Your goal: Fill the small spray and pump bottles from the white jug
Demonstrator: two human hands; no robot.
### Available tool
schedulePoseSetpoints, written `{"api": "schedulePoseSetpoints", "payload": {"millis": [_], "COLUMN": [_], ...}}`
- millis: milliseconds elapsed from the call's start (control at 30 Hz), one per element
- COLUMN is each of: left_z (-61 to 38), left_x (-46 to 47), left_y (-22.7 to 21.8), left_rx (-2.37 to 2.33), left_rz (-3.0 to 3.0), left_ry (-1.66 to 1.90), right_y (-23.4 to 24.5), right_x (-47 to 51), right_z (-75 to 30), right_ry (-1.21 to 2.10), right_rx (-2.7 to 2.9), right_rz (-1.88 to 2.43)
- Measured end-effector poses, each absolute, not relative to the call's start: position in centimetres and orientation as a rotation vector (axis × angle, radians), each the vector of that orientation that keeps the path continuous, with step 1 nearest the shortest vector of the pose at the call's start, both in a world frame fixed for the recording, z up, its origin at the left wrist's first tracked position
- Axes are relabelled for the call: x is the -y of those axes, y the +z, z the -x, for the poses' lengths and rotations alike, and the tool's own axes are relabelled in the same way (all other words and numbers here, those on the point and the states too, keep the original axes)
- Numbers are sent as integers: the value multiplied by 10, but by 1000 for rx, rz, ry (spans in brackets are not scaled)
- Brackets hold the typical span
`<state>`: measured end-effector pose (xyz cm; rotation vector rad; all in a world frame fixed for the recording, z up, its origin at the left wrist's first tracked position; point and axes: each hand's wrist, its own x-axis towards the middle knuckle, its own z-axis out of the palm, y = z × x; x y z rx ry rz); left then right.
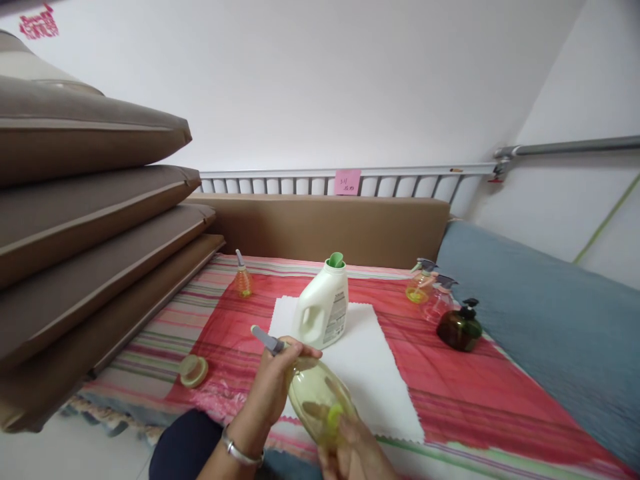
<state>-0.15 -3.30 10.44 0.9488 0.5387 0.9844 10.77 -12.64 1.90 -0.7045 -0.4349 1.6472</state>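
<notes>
pale yellow translucent plastic spray bottle [314, 395] is tilted: left hand [273, 387] grips its neck, right hand [353, 455] clasps its base, over white cloth [373, 373].

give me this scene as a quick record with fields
left hand: grips the neck of the spray bottle, under its grey trigger head
right hand: holds the same bottle's base
bottle: translucent yellow-green, tilted
behind it: white jug, green cap, upright on white cloth
left: round lid on striped cloth
right: dark pump bottle
</notes>
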Motion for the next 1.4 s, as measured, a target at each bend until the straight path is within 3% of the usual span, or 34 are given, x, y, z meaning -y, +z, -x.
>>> {"api": "schedulePoseSetpoints", "payload": {"millis": [133,367,533,700,867,1033,1200,1400], "left_z": [0,0,2,5,8,11,16,23], "left_x": [36,39,41,41,41,44,50,55], "left_y": [108,107,115,114,117,121,129,133], "left_rx": [-540,-549,-533,-557,-492,-536,-487,-547], "left_rz": [-992,-1029,-1008,-1009,-1013,-1068,-1088,-1105], "left_ry": [958,1002,949,993,924,1044,980,1085], "right_y": [22,27,31,21,23,26,26,20], "right_x": [125,127,125,127,124,129,125,123], "right_z": [-115,-115,-117,-115,-112,-109,-111,-102], "right_ry": [1926,1900,2108,1873,2094,1915,2137,1834], "right_rx": [306,342,369,462,422,416,467,574], "right_rz": [705,599,510,566,470,541,500,461]}}
